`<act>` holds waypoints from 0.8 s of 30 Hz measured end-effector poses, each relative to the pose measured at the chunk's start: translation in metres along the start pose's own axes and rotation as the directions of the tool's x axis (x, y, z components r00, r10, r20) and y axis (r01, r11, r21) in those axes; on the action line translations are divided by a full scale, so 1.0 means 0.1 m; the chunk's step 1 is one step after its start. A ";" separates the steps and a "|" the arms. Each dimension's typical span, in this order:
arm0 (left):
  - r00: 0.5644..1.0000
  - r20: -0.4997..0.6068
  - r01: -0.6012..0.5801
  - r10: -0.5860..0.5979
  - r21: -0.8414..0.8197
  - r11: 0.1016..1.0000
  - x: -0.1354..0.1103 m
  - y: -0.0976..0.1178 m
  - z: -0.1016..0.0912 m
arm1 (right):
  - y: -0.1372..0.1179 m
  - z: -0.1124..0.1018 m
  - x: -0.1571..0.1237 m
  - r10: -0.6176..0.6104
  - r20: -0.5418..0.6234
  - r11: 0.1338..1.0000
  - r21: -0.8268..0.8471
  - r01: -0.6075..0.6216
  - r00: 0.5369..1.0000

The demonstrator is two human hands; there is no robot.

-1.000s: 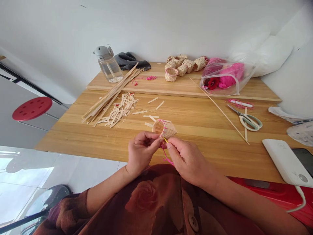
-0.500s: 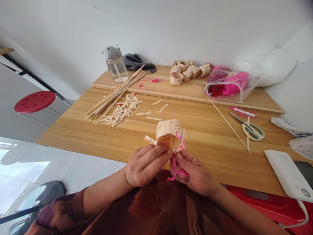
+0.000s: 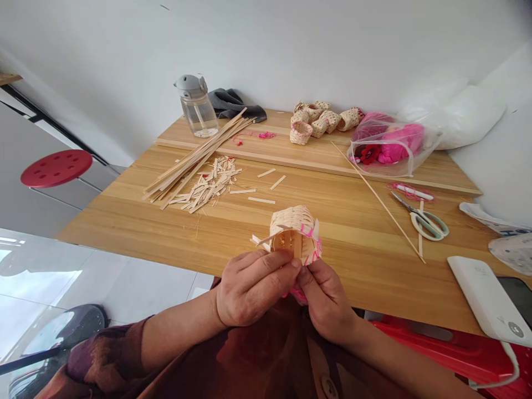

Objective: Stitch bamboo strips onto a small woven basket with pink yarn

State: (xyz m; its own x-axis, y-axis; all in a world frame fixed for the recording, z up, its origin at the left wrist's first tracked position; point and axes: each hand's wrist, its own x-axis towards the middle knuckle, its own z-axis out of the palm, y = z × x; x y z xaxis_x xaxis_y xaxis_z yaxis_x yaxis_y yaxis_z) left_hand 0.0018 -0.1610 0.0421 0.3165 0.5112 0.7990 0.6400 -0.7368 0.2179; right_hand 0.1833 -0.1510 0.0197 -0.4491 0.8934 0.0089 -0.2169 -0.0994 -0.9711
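The left hand (image 3: 253, 288) and right hand (image 3: 326, 302) grip a small woven basket (image 3: 294, 233) by its pink-threaded rim (image 3: 311, 252), just above the front edge of the bench (image 3: 124, 221).

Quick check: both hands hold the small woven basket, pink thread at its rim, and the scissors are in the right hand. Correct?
Not quite: the right hand holds no scissors. The head view shows the scissors lying on the wooden table, off to the right. The rest stands: the right hand and left hand hold the small woven basket, with pink thread at its rim.
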 end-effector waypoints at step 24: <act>0.980 -0.113 0.163 -0.164 -0.016 0.987 -0.04 -0.03 0.11 | -0.16 -0.09 0.08 0.002 0.068 0.919 -0.393 0.025 0.998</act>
State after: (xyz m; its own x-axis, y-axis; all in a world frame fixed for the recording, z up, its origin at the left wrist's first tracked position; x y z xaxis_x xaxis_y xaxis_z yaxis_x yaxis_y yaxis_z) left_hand 0.0066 -0.1558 0.0321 0.1267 0.5717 0.8106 0.6717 -0.6508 0.3540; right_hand 0.1908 -0.1380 0.0333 -0.5078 0.8611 0.0231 0.1301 0.1032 -0.9861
